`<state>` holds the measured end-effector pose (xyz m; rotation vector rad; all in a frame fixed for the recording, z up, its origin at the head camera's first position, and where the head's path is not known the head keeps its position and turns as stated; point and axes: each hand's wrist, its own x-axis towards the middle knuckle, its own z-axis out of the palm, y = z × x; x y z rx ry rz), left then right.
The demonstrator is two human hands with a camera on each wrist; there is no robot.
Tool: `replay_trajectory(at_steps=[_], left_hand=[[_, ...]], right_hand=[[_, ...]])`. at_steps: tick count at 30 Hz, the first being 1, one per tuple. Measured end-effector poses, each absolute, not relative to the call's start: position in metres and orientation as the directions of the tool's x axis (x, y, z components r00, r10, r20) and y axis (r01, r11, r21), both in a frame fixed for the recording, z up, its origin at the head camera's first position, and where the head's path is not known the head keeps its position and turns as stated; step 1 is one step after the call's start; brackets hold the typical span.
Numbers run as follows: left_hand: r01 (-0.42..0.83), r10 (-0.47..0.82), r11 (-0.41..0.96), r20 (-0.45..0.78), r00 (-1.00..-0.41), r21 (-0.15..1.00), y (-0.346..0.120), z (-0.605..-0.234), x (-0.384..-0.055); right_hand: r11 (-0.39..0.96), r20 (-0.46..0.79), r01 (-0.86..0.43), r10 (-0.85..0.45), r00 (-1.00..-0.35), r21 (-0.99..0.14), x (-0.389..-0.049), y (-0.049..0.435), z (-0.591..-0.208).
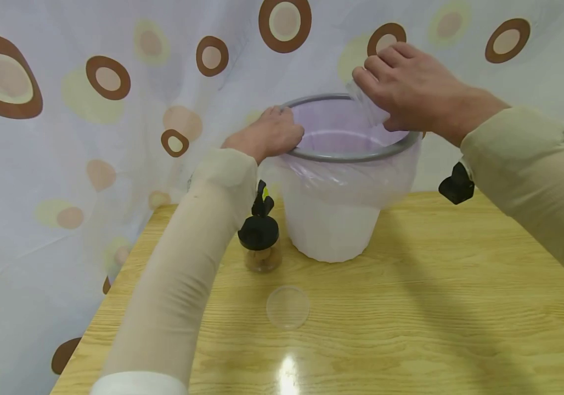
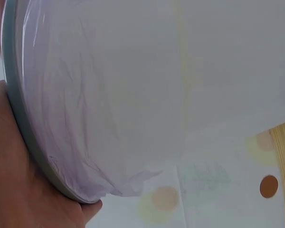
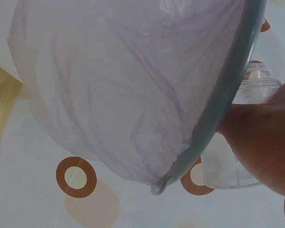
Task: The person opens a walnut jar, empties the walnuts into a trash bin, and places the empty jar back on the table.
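A white trash bin point(image 1: 331, 230) with a grey rim point(image 2: 19, 111) stands on the table, lined with a thin purple plastic bag point(image 3: 99, 90) folded over its edge. My left hand point(image 1: 274, 131) grips the rim at the left side. Above the bin's right side, my right hand point(image 1: 405, 82) holds a clear jar point(image 3: 223, 166), tilted, with its threaded mouth uncovered. The hand hides part of the jar in the head view. Whether anything is inside that jar, I cannot tell.
A clear jar with a black lid point(image 1: 259, 233), brownish things inside, stands left of the bin by my left forearm. In front lies a transparent disc point(image 1: 288, 307) on the wooden table point(image 1: 385, 329). A patterned curtain point(image 1: 134, 126) hangs behind.
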<state>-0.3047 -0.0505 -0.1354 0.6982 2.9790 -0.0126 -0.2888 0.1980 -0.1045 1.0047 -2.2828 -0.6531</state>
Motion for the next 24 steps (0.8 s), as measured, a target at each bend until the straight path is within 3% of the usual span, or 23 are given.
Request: replay_trajectory(at_steps=[3,6,10,11,13,17,24], left_hand=[[0.407,0.412,0.911,-0.090,-0.907,0.070,-0.044,-0.134,-0.299],[0.438,0.436,0.899,-0.085,-0.896,-0.012,-0.040,-0.134,-0.295],[0.524,0.524,0.824,-0.061,-0.849,-0.217,-0.037,-0.135,-0.293],[0.521,0.524,0.825,-0.047,-0.850,-0.217,-0.038,-0.136,-0.293],[0.538,0.553,0.795,-0.029,-0.833,-0.280,-0.039,-0.137,-0.293],[0.530,0.560,0.795,0.021,-0.828,-0.295,-0.041,-0.141,-0.293],[0.525,0.576,0.789,0.086,-0.813,-0.320,-0.045,-0.145,-0.293]], right_hand=[[0.590,0.295,-0.506,-0.784,-0.546,0.629,-0.289,0.204,-0.104],[0.575,0.300,-0.502,-0.796,-0.525,0.646,-0.289,0.209,-0.105],[0.585,0.314,-0.497,-0.791,-0.526,0.641,-0.289,0.213,-0.106],[0.593,0.319,-0.498,-0.786,-0.530,0.633,-0.289,0.214,-0.106],[0.620,0.324,-0.497,-0.764,-0.558,0.607,-0.287,0.215,-0.105],[0.710,0.341,-0.485,-0.685,-0.644,0.510,-0.281,0.216,-0.104],[0.873,0.417,-0.439,-0.488,-0.767,0.214,-0.265,0.225,-0.106]])
